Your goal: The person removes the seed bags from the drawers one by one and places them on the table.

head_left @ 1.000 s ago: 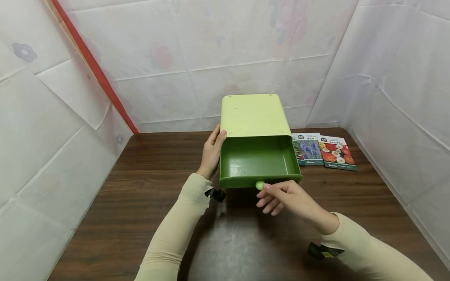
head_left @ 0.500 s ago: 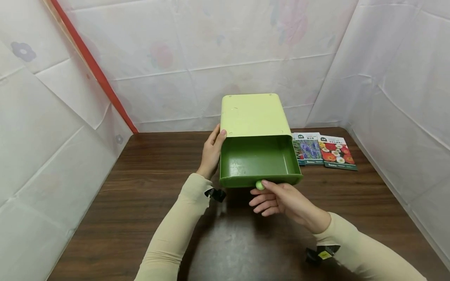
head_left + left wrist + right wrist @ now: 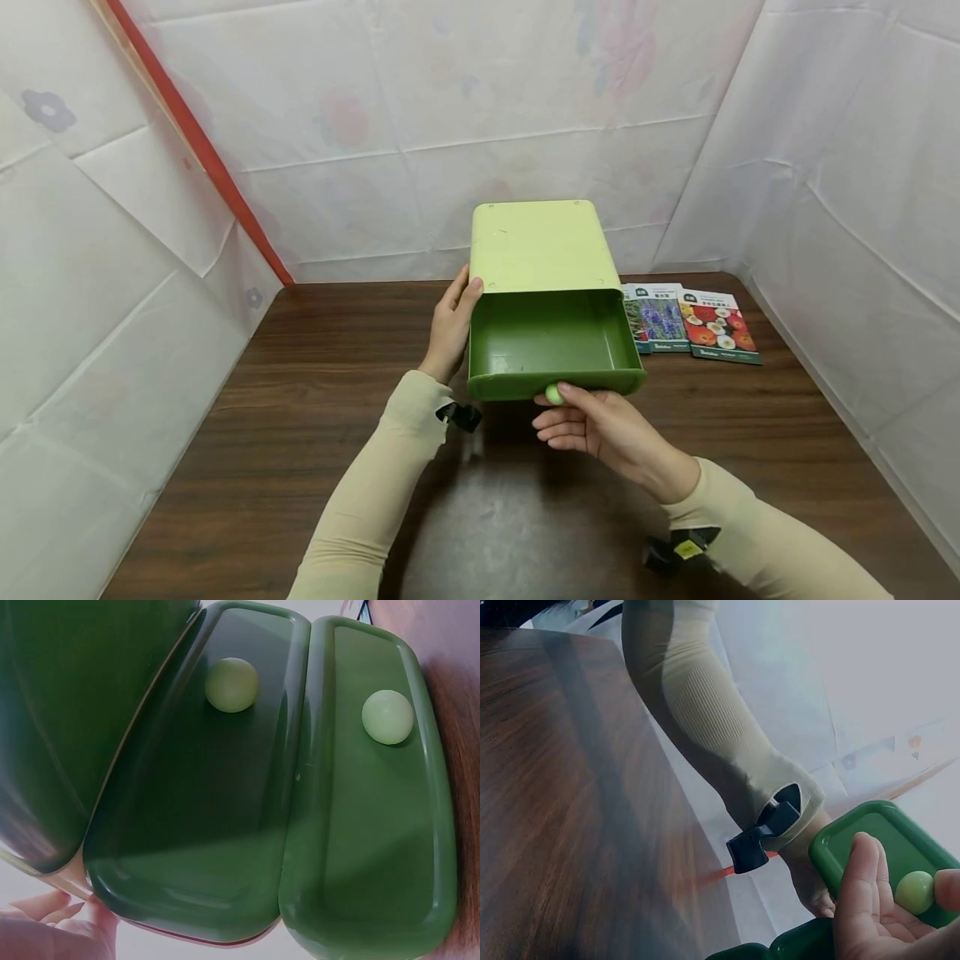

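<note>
A light green drawer cabinet stands on the table with its dark green top drawer pulled partly out. Nothing shows in the visible part of that drawer. My right hand pinches the drawer's round pale green knob, thumb on top and the index finger below. In the right wrist view the knob sits between thumb and fingers. My left hand rests along the cabinet's left side, thumb at the front corner. In the left wrist view, a middle drawer and a bottom drawer are closed.
Several flower seed packets, including a purple-flowered one and a red-and-white one, lie right of the cabinet. One is partly hidden behind it. White sheeting encloses the back and sides of the brown wooden table.
My right hand has shifted slightly left and its fingers have moved up under the knob. The drawer front now looks tilted slightly upward. The left hand has stayed in place.
</note>
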Action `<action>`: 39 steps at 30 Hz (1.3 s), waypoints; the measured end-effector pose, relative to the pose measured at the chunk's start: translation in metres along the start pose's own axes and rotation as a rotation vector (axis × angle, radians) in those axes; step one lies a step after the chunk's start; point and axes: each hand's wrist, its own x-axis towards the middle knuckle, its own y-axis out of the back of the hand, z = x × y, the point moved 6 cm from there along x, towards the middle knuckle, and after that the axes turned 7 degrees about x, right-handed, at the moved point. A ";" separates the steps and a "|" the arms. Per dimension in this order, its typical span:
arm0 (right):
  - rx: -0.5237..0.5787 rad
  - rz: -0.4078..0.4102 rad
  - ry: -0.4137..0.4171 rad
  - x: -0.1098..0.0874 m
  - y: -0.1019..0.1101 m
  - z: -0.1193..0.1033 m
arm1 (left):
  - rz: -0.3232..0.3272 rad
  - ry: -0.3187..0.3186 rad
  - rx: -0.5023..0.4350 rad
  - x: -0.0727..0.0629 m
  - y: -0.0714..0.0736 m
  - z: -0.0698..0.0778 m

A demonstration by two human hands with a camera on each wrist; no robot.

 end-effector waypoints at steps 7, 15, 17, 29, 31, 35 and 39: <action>0.019 0.044 0.012 0.003 0.001 -0.004 | -0.013 0.030 0.029 -0.011 0.000 0.021; 0.032 0.079 0.031 0.010 0.003 -0.012 | -0.017 0.027 0.032 -0.005 0.001 0.011; 0.037 0.086 0.028 0.013 0.004 -0.013 | -0.016 0.025 0.024 -0.001 0.002 0.004; 0.054 0.105 0.064 0.032 0.010 -0.024 | 0.001 -0.010 0.033 0.005 0.003 -0.009; 0.057 0.107 0.074 0.036 0.011 -0.026 | 0.000 -0.007 0.050 0.005 0.003 -0.008; 0.070 0.115 0.087 0.044 0.013 -0.031 | -0.013 0.005 0.058 0.006 0.004 -0.006; 0.068 0.123 0.092 0.051 0.015 -0.036 | -0.013 0.013 0.032 0.007 0.004 -0.005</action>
